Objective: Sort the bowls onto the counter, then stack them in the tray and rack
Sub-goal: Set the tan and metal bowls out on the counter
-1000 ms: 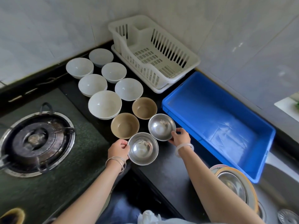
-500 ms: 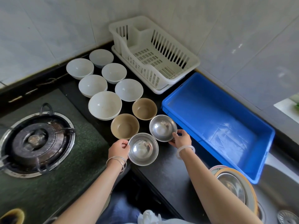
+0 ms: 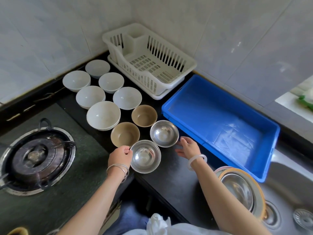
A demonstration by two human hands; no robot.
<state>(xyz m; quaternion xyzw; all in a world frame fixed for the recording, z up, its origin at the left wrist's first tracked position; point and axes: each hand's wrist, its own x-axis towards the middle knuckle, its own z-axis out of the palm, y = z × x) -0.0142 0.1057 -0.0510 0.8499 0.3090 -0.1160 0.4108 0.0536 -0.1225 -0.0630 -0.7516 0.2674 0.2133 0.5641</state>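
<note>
Several white bowls [image 3: 103,114] stand in two rows on the black counter [image 3: 171,175]. In front of them sit two tan bowls [image 3: 125,134] and two steel bowls. My left hand [image 3: 119,156] pinches the left rim of the near steel bowl [image 3: 145,156], which rests on the counter. My right hand [image 3: 188,147] is open just right of the far steel bowl [image 3: 164,133], fingers apart and off its rim. The white rack [image 3: 169,77] and the blue tray [image 3: 264,150] hold nothing.
A gas burner [image 3: 36,158] sits on the stove at left. At lower right a sink holds stacked bowls [image 3: 240,189] and a drain strainer [image 3: 304,218]. Tiled walls close the corner behind the rack and tray.
My right hand has let go of the far steel bowl and drawn back a little. The left hand stays on the near steel bowl.
</note>
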